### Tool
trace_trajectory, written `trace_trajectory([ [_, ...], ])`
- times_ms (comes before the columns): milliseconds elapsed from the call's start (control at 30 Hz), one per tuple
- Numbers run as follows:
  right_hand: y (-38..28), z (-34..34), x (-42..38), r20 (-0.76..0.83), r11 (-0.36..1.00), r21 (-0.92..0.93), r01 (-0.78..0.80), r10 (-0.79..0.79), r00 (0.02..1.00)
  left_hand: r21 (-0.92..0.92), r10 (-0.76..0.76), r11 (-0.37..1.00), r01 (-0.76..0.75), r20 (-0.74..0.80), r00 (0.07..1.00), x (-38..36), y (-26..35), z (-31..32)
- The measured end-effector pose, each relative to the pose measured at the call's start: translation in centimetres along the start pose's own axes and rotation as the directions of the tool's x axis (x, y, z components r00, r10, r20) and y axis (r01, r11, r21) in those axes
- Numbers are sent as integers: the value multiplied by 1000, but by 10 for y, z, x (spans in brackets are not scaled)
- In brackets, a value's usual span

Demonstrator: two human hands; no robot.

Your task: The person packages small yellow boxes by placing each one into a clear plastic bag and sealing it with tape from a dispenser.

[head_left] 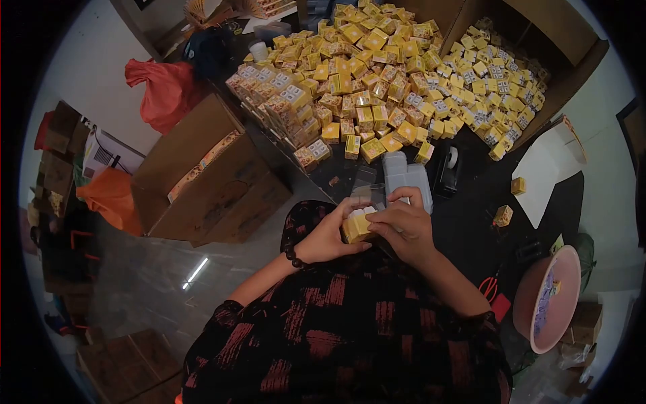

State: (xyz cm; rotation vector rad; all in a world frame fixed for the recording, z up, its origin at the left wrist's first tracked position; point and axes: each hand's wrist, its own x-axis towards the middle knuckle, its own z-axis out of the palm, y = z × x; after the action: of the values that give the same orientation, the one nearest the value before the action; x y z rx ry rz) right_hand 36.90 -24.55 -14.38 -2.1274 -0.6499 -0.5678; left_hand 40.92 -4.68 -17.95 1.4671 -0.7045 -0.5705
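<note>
Close in front of my body, my left hand [331, 237] is wrapped round a small cluster of yellow boxes [354, 230] with white tops. My right hand [409, 227] bends over the same cluster from the right, its thumb and fingers pinched at the upper edge. A dark beaded bracelet [292, 256] circles my left wrist. Just beyond the hands, clear plastic cases [408, 180] lie on the dark table. Past them spreads a big heap of small yellow boxes [367, 74], with neat stacks [279, 108] along its left side.
An open carton [531, 40] at the back right spills more small boxes. A black tape dispenser [447, 172] stands right of the cases. White paper [548, 168], red-handled scissors [489, 288] and a pink basin [568, 296] are at the right. Another cardboard box [208, 175] stands left.
</note>
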Motion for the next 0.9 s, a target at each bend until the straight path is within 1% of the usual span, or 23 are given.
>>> trace_trajectory([
  [100,-4,-3,0,47,996,-71,44,-41,998,-65,-4,998,7,48,999,-1,-3,-2],
  [167,-9,0,-4,67,993,-100,61,-55,996,-375,-11,925,53,114,993,-4,0,-3],
  [200,-14,6,-7,-65,984,104,-142,149,987,-375,-12,925,54,114,993,-5,-4,-2],
  [233,-17,9,-9,-148,896,323,-305,366,919,-591,-82,796,127,103,991,-5,-11,0],
  [267,-12,12,-13,-147,895,323,-307,368,918,-771,-153,611,180,108,982,-6,-15,2],
  [300,-5,16,-19,-27,830,447,-333,385,923,-773,-155,608,182,109,982,-5,-14,1],
  [333,0,18,-22,93,746,557,-365,381,920,-710,-237,654,262,136,962,-3,-10,-1],
  [367,3,17,-25,96,745,557,-367,382,919,-640,-320,688,341,155,935,-2,-8,-2],
  [400,3,16,-23,117,791,522,-319,304,945,-642,-322,686,343,154,934,-3,-15,-3],
  [433,2,15,-22,142,831,489,-266,225,964,-723,-261,589,362,254,931,-3,-27,-4],
  [467,4,18,-27,143,829,489,-270,229,963,-786,-185,480,389,342,921,-5,-38,-4],
  [500,6,22,-32,188,746,560,-360,309,932,-787,-187,477,391,344,920,-6,-42,-4],
  [533,8,24,-35,240,649,620,-442,380,893,-802,-193,429,415,368,910,-8,-45,-3],
  [567,7,26,-37,241,647,619,-444,382,892,-814,-197,380,438,392,899,-9,-47,-2],
  [600,4,29,-34,136,631,673,-385,406,904,-815,-197,378,439,392,898,-10,-40,0],
  [633,2,30,-32,31,617,720,-319,430,902,-831,-208,399,388,330,921,-11,-26,3],
  [667,2,28,-31,31,616,720,-320,432,901,-843,-217,420,336,266,939,-12,-15,5],
  [700,2,24,-31,49,631,704,-327,415,908,-843,-219,418,338,268,938,-10,-9,6],
  [733,1,21,-30,68,646,687,-333,399,914,-700,-186,642,313,254,949,-5,-4,8],
  [767,-1,17,-26,68,645,687,-335,402,913,-509,-149,820,261,251,957,-2,-2,8],
  [833,-7,11,-19,130,849,380,-368,345,930,-483,-183,829,281,241,953,-1,-7,7],
  [867,-6,11,-21,128,848,380,-370,348,929,-455,-214,839,298,228,950,0,-8,7],
  [900,-4,12,-23,159,749,497,-437,417,895,-454,-215,838,301,231,949,0,-7,7],
])
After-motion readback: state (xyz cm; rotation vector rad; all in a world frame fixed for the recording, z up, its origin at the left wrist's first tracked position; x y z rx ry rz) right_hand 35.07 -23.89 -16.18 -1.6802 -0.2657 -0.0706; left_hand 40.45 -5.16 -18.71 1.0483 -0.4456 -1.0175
